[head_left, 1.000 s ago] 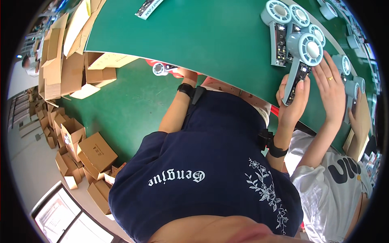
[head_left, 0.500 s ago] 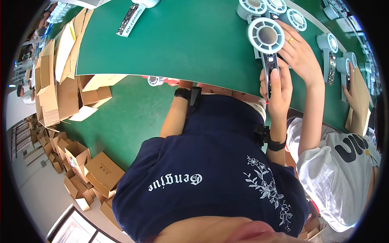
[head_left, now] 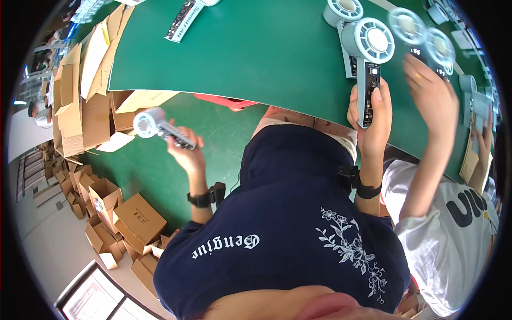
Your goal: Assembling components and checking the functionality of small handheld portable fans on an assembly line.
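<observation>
My left hand (head_left: 188,156), out past the table's front edge, is closed on the open handle of a pale blue handheld fan (head_left: 151,121). Dark circuit parts show along that handle. At the table edge my right hand (head_left: 375,114) grips a second handheld fan (head_left: 368,80), its round slotted head upward and a small light glowing on its exposed circuit board. Directly behind this one, another handheld fan (head_left: 342,13) lies on the green table (head_left: 256,53), partly hidden. Farther back on the left lies one more fan (head_left: 184,20) with its board exposed.
To my right a co-worker's hand (head_left: 434,101) holds fans (head_left: 410,28), blurred by motion. More fans (head_left: 469,88) lie beyond. Opened cardboard boxes (head_left: 93,122) stand at the table's left end, others (head_left: 138,218) on the floor. A red bin (head_left: 229,101) shows under the table edge.
My left hand has come out from under the table edge, swinging left with a fan in it. The co-worker's hand has moved right, taking fans away from beside mine.
</observation>
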{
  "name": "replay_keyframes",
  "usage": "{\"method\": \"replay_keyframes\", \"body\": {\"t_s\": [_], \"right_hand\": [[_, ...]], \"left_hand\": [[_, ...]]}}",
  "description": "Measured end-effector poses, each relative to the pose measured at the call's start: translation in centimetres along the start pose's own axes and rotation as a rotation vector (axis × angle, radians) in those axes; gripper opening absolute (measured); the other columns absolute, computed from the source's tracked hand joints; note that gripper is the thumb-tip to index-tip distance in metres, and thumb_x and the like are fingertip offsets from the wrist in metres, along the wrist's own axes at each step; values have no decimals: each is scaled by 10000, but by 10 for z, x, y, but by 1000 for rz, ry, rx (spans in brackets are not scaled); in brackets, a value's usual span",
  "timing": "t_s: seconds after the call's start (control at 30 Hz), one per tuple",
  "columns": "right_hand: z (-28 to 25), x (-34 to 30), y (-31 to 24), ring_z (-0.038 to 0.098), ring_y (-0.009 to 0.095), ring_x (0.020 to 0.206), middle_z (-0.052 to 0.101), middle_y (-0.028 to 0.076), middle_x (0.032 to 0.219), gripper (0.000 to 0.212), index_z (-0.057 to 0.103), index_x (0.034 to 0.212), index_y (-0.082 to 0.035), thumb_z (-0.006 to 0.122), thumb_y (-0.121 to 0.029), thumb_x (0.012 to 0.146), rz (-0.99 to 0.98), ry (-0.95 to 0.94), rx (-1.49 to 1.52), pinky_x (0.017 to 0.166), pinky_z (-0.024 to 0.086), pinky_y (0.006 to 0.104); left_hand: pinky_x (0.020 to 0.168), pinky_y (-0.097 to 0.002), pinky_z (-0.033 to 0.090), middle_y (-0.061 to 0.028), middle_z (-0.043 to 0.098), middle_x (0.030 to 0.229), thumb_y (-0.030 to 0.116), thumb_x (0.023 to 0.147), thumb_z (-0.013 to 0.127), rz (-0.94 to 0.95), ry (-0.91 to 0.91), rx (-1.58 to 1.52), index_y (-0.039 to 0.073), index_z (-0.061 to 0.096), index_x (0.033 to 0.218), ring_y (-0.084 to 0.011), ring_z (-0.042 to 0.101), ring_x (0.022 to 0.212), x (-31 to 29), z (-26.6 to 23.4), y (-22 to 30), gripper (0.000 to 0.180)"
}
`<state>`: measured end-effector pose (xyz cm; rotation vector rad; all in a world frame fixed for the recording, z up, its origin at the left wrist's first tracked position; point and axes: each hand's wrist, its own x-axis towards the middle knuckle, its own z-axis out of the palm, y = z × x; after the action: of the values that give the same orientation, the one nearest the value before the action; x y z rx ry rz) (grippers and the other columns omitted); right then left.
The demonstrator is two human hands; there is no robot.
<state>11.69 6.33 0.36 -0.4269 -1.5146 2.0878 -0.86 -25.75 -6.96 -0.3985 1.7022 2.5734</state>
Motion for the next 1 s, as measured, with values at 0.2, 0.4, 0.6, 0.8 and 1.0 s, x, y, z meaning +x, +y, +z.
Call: {"method": "replay_keyframes", "body": {"t_s": [0.2, 0.4, 0.6, 0.8, 1.0], "right_hand": [[9, 2, 2, 394, 65, 500, 510, 89, 814, 302, 420, 1112, 14, 348, -251, 985, 8, -11, 40, 386, 283, 196], [10, 1, -15, 395, 72, 501, 505, 83, 812, 290, 434, 1060, 6, 340, -261, 992, -18, 42, 66, 397, 279, 211], [3, 11, -25, 389, 66, 488, 505, 63, 758, 301, 470, 957, -9, 354, -284, 995, -64, 122, 79, 404, 282, 213], [-11, 29, -30, 381, 58, 471, 510, 46, 694, 339, 495, 857, -22, 383, -312, 993, 13, 215, 91, 417, 296, 212], [-21, 32, -26, 393, 60, 472, 533, 52, 712, 310, 504, 871, -29, 403, -297, 989, -16, 237, 42, 416, 305, 214]], "left_hand": [[355, -244, 374, -37, 441, 782, 343, 945, 368, 174, -520, -48, 37, 273, 1363, -109, 436, 518, -19, 91, 59, 527], [369, -221, 382, -70, 449, 838, 298, 966, 369, 43, -998, -98, 4, 228, 1376, -108, 455, 528, -36, 188, 35, 524], [400, -228, 390, -68, 452, 852, 287, 986, 325, -96, -1100, -16, 5, 269, 1351, -112, 463, 538, -45, 232, 13, 465], [457, -260, 447, -70, 495, 851, 286, 1000, 344, -326, -1170, -90, 20, 343, 1205, -129, 518, 536, -46, 260, -4, 336], [457, -259, 448, -70, 501, 835, 280, 1001, 342, -270, -1190, -23, 21, 346, 1196, -126, 519, 537, -45, 271, -13, 324]]}}
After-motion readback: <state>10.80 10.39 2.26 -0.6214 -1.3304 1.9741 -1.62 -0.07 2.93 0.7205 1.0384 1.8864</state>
